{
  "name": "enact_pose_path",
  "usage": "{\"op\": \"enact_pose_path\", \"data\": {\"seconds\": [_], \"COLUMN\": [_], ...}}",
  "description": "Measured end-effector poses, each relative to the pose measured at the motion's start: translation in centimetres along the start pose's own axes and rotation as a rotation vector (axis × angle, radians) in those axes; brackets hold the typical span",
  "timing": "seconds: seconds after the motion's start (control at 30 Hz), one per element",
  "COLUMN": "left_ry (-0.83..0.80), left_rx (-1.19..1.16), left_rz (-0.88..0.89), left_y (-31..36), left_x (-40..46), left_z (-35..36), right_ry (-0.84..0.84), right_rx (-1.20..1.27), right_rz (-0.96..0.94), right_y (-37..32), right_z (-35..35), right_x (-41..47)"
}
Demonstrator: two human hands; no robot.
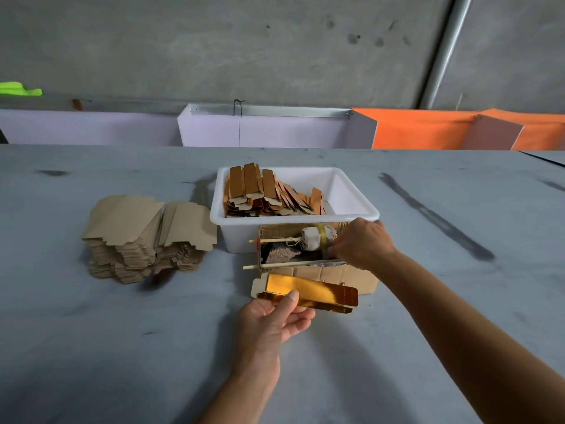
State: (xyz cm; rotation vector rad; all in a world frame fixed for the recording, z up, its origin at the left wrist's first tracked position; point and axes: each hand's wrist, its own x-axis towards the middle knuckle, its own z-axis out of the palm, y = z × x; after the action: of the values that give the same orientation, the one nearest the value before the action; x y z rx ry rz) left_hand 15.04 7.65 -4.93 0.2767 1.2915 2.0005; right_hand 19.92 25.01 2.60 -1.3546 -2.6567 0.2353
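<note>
**Gold carton in the left hand, right hand down in the cardboard box**

The left hand (275, 319) is low in the middle, palm turned up, and it pinches the gold carton (315, 290): thumb pressed on the near long edge, fingers curled underneath. The carton is a flat, shiny strip lying crosswise. Its pale flap sticks out to the left and its far end reaches right, past the hand. It hangs just above the bench (91, 347), right in front of the cardboard box (336, 275), and its far edge overlaps the box's front wall in this view.

The right hand (363, 243) comes in from the right on a long bare forearm, knuckles up. Its fingers are bent down into the open top of the cardboard box. The fingertips sit against a white wrapped bundle (312, 238) bound with yellowish tape, but I cannot tell whether they grip anything. The two hands are near each other, with the gold carton below and to the left of the right hand.

Two thin wooden sticks (287, 264) poke out of the box's left side. Behind it, touching, stands a white tub (293, 218) holding folded brown-and-gold cartons (263, 191) packed on end along its left half. Well to the left, a stack of flat brown card blanks (146, 237) rests on the bench.
</note>
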Motion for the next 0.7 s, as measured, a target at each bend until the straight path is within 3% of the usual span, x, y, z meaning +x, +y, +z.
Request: {"op": "enact_pose_path", "data": {"seconds": [0.37,0.7], "left_ry": [-0.019,-0.009], "left_rx": [0.019,0.038], "left_rz": [0.017,0.002], "left_y": [0.01,0.09], "left_x": [-0.17,-0.13], "left_z": [-0.11,-0.12], "right_ry": [-0.079,-0.025], "right_rx": [-0.007,0.132], "right_rz": [0.054,0.129], "right_y": [-0.94,-1.07], "right_z": [0.37,0.58], "right_x": [0.69,0.69]}}
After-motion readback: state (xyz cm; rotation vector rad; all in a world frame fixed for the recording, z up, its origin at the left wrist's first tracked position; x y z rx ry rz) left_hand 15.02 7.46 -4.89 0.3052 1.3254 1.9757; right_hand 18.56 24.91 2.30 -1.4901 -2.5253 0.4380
